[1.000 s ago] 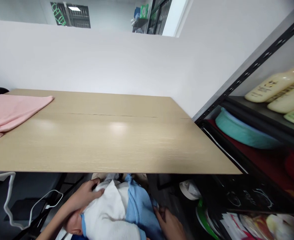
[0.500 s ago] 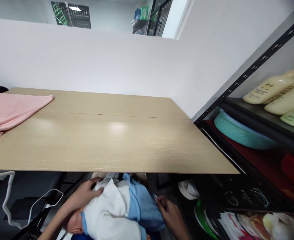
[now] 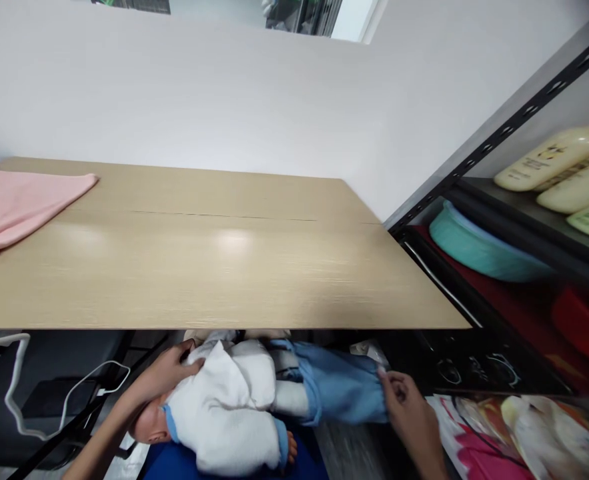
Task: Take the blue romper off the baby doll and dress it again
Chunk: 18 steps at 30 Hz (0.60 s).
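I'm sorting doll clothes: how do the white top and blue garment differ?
The white top has blue edging, whereas the blue garment looks blue throughout. The white top covers the torso of the doll; the blue garment sits lower, on the legs, its end pinched by the right hand. Both are cloth.

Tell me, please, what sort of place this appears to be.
Perhaps a workroom or training room for infant care: there is what looks like a baby doll, a wooden table, and bottles on a black rack.
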Each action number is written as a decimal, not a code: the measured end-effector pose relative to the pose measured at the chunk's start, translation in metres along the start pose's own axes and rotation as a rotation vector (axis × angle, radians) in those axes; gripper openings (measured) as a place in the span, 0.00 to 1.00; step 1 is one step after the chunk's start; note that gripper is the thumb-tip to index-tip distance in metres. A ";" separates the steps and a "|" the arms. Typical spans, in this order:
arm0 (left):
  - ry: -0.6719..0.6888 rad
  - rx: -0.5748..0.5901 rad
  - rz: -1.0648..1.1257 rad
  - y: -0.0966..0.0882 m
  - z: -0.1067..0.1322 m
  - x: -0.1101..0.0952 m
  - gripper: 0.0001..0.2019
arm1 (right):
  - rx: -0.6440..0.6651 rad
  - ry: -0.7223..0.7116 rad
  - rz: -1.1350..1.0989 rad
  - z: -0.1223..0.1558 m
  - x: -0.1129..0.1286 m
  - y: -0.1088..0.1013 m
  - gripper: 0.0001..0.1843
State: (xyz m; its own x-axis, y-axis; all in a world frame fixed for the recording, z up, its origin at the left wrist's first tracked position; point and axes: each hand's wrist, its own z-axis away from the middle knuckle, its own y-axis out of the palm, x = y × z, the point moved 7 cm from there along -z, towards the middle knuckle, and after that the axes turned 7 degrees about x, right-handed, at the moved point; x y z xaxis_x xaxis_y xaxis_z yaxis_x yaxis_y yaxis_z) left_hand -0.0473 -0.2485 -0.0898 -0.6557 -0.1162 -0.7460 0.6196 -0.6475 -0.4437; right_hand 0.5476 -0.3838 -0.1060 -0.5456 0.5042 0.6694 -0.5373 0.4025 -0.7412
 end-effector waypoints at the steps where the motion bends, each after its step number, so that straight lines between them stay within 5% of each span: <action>1: -0.001 -0.001 0.003 0.000 0.000 0.001 0.25 | -0.044 0.039 0.016 -0.004 -0.007 -0.013 0.21; 5: 0.005 -0.014 -0.029 -0.003 0.002 -0.002 0.26 | -0.178 0.109 0.059 -0.012 -0.027 -0.062 0.21; 11: 0.010 -0.004 -0.030 -0.005 0.003 -0.005 0.28 | -0.394 0.201 0.059 -0.004 -0.020 -0.120 0.16; 18: -0.005 -0.012 -0.068 -0.007 0.002 -0.003 0.27 | -0.541 0.144 0.080 0.001 0.012 -0.140 0.14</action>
State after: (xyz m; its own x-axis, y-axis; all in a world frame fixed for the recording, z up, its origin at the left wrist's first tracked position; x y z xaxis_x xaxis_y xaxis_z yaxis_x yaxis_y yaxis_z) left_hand -0.0506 -0.2454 -0.0840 -0.6985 -0.0759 -0.7116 0.5788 -0.6447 -0.4994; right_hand 0.6156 -0.4344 0.0056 -0.4574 0.6334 0.6242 -0.0712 0.6736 -0.7356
